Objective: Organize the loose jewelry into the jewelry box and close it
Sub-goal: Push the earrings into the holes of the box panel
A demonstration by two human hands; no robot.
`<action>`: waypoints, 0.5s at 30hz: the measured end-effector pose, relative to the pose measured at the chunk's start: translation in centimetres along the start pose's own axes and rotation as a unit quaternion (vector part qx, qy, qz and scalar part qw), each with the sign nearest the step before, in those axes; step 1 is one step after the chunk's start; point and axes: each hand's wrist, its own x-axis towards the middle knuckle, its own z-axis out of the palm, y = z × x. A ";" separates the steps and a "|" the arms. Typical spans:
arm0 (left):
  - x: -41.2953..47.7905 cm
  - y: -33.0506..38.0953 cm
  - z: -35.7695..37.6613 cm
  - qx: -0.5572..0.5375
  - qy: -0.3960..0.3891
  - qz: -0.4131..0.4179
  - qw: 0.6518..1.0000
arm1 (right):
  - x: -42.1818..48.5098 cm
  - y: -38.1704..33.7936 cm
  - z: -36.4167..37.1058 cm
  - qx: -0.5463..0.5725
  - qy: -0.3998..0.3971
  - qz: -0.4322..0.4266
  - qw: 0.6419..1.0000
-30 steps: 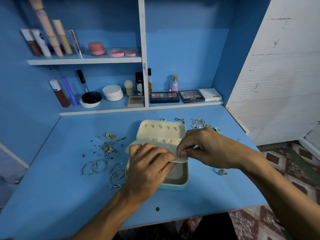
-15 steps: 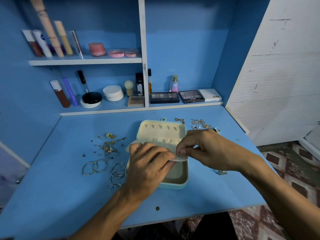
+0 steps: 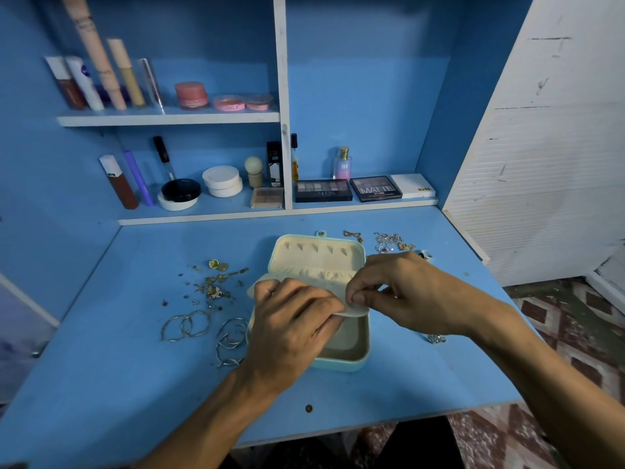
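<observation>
Staying pinched on the jewelry box's [image 3: 341, 362] cream flap [image 3: 355, 312], both hands unmoved

Both bare forearms reach in from the near edge and meet at the centre. The left hand [image 3: 291, 328] lies palm down, fingers curled forward. The right hand [image 3: 402, 294] comes in from the side, thumb and fingertips [image 3: 355, 296] pinched tightly together.

On the upper shelf [image 3: 169, 119] stood tubes and three pink compacts [image 3: 191, 94]. The lower shelf [image 3: 277, 211] held a white jar [image 3: 222, 181], a perfume bottle [image 3: 342, 163] and two dark eyeshadow palettes [image 3: 323, 191], lying side by side.
</observation>
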 end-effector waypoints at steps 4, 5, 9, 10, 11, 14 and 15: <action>0.1 0.0 -0.1 -0.001 -0.004 -0.002 1.000 | 0.0 -0.1 0.0 0.019 0.004 0.001 1.000; 0.0 0.0 -0.1 -0.001 -0.006 -0.002 1.000 | 0.0 -0.1 0.0 0.025 0.002 0.002 1.000; -0.1 0.0 -0.1 0.001 -0.010 -0.004 1.000 | -0.1 0.1 0.4 0.042 0.016 0.006 0.999; -0.1 0.0 -0.1 0.001 -0.009 -0.004 1.000 | -0.1 0.3 0.5 0.053 0.027 0.010 0.998; 0.0 0.0 -0.1 0.002 -0.008 -0.004 1.000 | -0.1 0.5 0.7 0.064 0.040 0.016 0.997; 0.1 0.0 -0.1 0.002 -0.013 -0.006 1.000 | -0.3 0.9 1.0 0.110 0.073 0.033 0.991; 0.1 0.0 -0.2 0.002 -0.013 -0.008 1.000 | -0.3 1.0 1.1 0.129 0.077 0.037 0.988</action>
